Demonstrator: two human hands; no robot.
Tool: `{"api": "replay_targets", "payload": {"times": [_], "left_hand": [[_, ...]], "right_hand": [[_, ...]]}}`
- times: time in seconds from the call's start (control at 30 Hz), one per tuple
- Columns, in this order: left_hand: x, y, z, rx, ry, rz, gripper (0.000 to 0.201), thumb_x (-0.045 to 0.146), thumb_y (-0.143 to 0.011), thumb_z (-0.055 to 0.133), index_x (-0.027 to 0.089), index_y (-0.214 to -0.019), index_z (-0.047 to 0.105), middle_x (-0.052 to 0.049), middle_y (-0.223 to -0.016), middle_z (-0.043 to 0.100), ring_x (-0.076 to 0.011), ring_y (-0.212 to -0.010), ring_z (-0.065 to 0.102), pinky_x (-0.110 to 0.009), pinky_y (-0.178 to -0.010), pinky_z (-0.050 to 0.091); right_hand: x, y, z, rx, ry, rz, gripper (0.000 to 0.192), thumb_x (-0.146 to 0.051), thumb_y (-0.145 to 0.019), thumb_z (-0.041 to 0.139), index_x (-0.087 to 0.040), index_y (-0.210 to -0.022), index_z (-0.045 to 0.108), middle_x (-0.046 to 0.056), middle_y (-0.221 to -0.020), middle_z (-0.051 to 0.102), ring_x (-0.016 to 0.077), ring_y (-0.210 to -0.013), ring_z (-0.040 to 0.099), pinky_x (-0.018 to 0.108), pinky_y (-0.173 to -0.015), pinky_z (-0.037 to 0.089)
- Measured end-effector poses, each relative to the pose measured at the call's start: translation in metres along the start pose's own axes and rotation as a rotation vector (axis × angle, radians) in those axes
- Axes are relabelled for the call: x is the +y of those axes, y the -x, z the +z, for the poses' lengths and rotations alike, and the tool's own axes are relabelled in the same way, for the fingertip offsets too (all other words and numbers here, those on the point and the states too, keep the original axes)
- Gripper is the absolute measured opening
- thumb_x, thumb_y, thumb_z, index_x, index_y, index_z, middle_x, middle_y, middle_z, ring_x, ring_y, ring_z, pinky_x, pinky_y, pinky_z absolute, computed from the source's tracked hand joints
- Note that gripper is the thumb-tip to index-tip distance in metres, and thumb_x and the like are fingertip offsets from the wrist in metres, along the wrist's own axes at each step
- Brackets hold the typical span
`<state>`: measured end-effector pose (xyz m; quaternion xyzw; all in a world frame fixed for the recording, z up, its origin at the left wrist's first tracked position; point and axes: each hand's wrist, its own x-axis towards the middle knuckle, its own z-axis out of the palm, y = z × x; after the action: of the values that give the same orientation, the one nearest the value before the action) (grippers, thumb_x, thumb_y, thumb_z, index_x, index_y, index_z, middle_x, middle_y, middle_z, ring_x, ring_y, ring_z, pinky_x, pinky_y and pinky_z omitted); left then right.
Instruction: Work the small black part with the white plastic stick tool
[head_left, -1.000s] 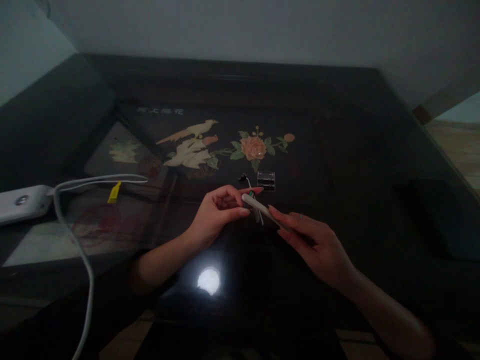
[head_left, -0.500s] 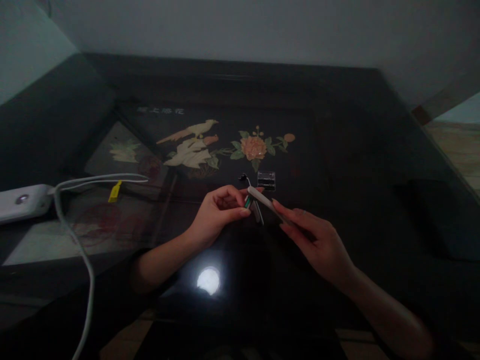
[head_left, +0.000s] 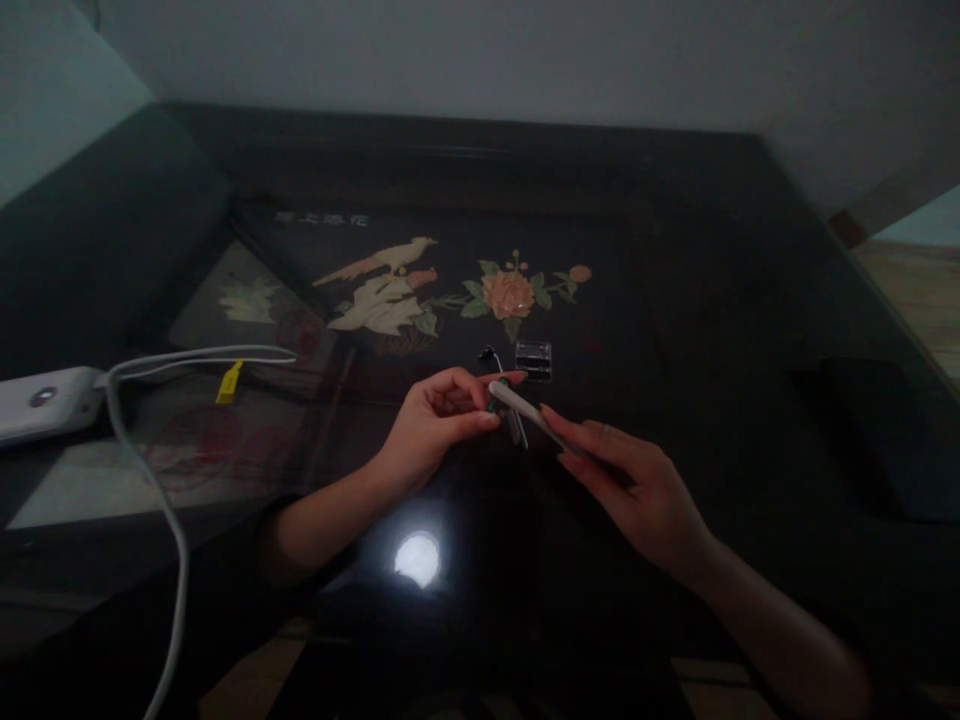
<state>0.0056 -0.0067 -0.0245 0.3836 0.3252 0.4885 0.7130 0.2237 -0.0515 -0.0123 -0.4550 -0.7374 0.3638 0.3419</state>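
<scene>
My left hand [head_left: 442, 420] is closed in a pinch on a small green-and-silver piece [head_left: 516, 428], partly hidden by my fingers; its kind I cannot make out. My right hand [head_left: 630, 480] grips a pale flat stick with a rounded end [head_left: 517, 403] between thumb and fingers. The tip of that stick lies over the green part, beside my left fingertips. Just beyond my hands, a small clear box with dark inside [head_left: 534, 361] rests on the dark glossy table [head_left: 675, 330]. A small black piece with a thin pale stem [head_left: 487, 353] shows next to the box.
On the left lies a white device [head_left: 45, 405] with a white cable [head_left: 161, 495] that carries a yellow tag [head_left: 229, 382]. A dark flat object [head_left: 892, 440] sits at the right. Birds and flowers [head_left: 507, 295] decorate the tabletop. A round light reflection glows near the front.
The stick's tip has shifted slightly left and down across the green part, and my right fingertips moved a little with it. My left hand has stayed nearly in place.
</scene>
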Motion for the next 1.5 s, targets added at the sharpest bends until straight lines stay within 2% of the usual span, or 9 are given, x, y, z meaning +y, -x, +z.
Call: {"api": "replay_targets", "payload": {"times": [0.27,0.43,0.6,0.7,0.97,1.07,1.2,1.37,1.5], "left_hand": [[-0.0029,-0.0013,-0.0010,0.052,-0.029,0.011,0.027,0.022,-0.058,0.091,0.017,-0.063,0.064,0.001,-0.065,0.070,-0.0183,-0.087,0.071,-0.025,-0.077,0.051],[-0.0022,-0.0011,-0.0010,0.036,-0.017,0.021,0.026,0.020,-0.059,0.090,0.017,-0.063,0.064,0.000,-0.067,0.072,-0.0193,-0.090,0.071,-0.025,-0.078,0.052],[-0.0017,-0.0011,-0.0003,-0.016,0.022,0.011,0.022,0.016,-0.065,0.086,0.016,-0.068,0.064,-0.008,-0.101,0.079,-0.0217,-0.101,0.072,-0.027,-0.082,0.054],[-0.0015,-0.0011,-0.0002,-0.013,0.039,0.010,0.023,0.014,-0.064,0.087,0.016,-0.069,0.064,-0.009,-0.109,0.078,-0.0195,-0.098,0.073,-0.024,-0.079,0.054],[-0.0001,-0.0012,0.0002,-0.006,0.030,0.020,0.023,0.014,-0.064,0.087,0.016,-0.068,0.064,-0.009,-0.103,0.079,-0.0202,-0.102,0.071,-0.025,-0.081,0.054],[-0.0013,-0.0009,-0.0005,0.006,-0.005,0.022,0.024,0.017,-0.062,0.088,0.017,-0.066,0.064,-0.006,-0.084,0.078,-0.0222,-0.100,0.071,-0.029,-0.084,0.053],[-0.0026,-0.0006,-0.0018,0.046,-0.028,0.024,0.027,0.020,-0.058,0.090,0.017,-0.063,0.064,0.000,-0.067,0.072,-0.0180,-0.088,0.072,-0.024,-0.078,0.052],[-0.0014,-0.0012,-0.0011,0.026,-0.023,0.017,0.026,0.021,-0.060,0.089,0.017,-0.064,0.064,-0.001,-0.071,0.074,-0.0196,-0.092,0.072,-0.025,-0.080,0.052],[-0.0004,-0.0013,-0.0001,-0.012,-0.011,0.013,0.026,0.021,-0.063,0.088,0.016,-0.068,0.063,-0.009,-0.096,0.079,-0.0255,-0.108,0.070,-0.031,-0.087,0.053]], "right_hand": [[0.0022,-0.0030,-0.0007,0.054,0.024,0.026,0.043,-0.014,-0.093,0.054,-0.025,-0.134,0.061,0.005,-0.106,0.075,0.0176,-0.086,0.068,0.029,-0.075,0.056],[0.0032,-0.0019,-0.0001,0.056,0.044,0.006,0.043,-0.015,-0.094,0.055,-0.026,-0.135,0.061,0.005,-0.098,0.074,0.0163,-0.079,0.066,0.027,-0.067,0.054],[0.0013,0.0005,0.0003,0.022,0.021,-0.041,0.043,-0.014,-0.094,0.055,-0.026,-0.135,0.061,0.003,-0.091,0.072,0.0138,-0.071,0.061,0.024,-0.063,0.052],[-0.0015,0.0017,0.0005,-0.006,0.005,-0.054,0.043,-0.014,-0.094,0.055,-0.025,-0.135,0.061,0.003,-0.092,0.073,0.0141,-0.073,0.062,0.024,-0.062,0.052],[-0.0011,0.0001,0.0005,0.005,-0.015,-0.014,0.042,-0.014,-0.093,0.055,-0.024,-0.133,0.062,0.003,-0.094,0.075,0.0148,-0.077,0.066,0.024,-0.066,0.054],[0.0021,-0.0015,0.0006,0.030,-0.011,0.003,0.042,-0.014,-0.094,0.055,-0.025,-0.135,0.061,0.004,-0.101,0.075,0.0160,-0.085,0.068,0.025,-0.071,0.055],[0.0040,-0.0030,0.0007,0.062,0.000,-0.008,0.045,-0.012,-0.093,0.055,-0.026,-0.135,0.060,0.004,-0.108,0.075,0.0161,-0.089,0.068,0.028,-0.080,0.056],[0.0032,-0.0018,0.0004,0.052,0.036,0.000,0.044,-0.014,-0.094,0.055,-0.026,-0.136,0.060,0.005,-0.103,0.075,0.0165,-0.082,0.066,0.028,-0.071,0.055],[0.0018,0.0007,0.0011,0.013,0.022,-0.036,0.043,-0.014,-0.094,0.054,-0.024,-0.135,0.061,0.004,-0.094,0.073,0.0142,-0.073,0.062,0.024,-0.063,0.052]]}}
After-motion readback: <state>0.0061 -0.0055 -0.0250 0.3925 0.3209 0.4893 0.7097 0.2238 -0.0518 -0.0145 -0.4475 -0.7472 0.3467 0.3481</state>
